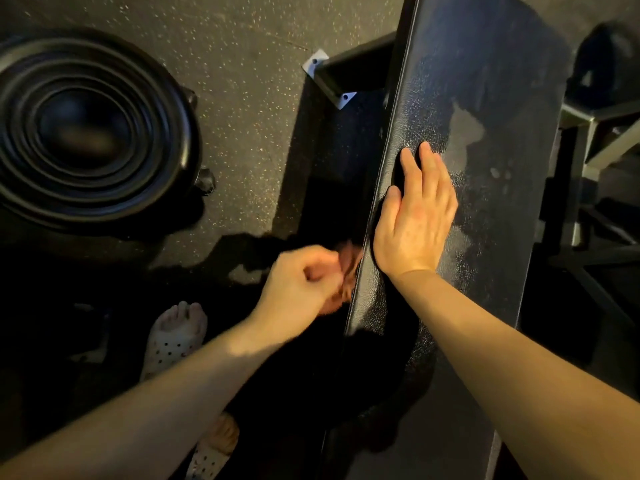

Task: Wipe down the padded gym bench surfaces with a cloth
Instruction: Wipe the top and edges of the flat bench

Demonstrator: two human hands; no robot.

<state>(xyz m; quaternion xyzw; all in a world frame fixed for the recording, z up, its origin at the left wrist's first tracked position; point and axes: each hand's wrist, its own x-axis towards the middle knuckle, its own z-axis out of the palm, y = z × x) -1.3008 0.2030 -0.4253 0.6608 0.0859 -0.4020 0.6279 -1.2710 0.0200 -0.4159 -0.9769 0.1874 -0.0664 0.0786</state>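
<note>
The black padded bench [485, 98] runs diagonally up the right half of the view, and its textured top shows pale wipe streaks. My right hand [415, 216] lies flat on the pad near its left edge with the fingers straight. Dark patches of what looks like a black cloth [379, 220] bulge out beside its thumb and forefinger. My left hand [301, 282] is blurred and curled into a fist against the bench's glossy side edge, which reflects it. I see nothing in that fist.
A stack of black weight plates [86, 133] lies on the speckled rubber floor at the left. A bench foot with a grey bolted bracket [332, 77] sits beyond the pad. Metal frame bars [595, 140] stand at the right. My feet in white perforated sandals [176, 334] are below.
</note>
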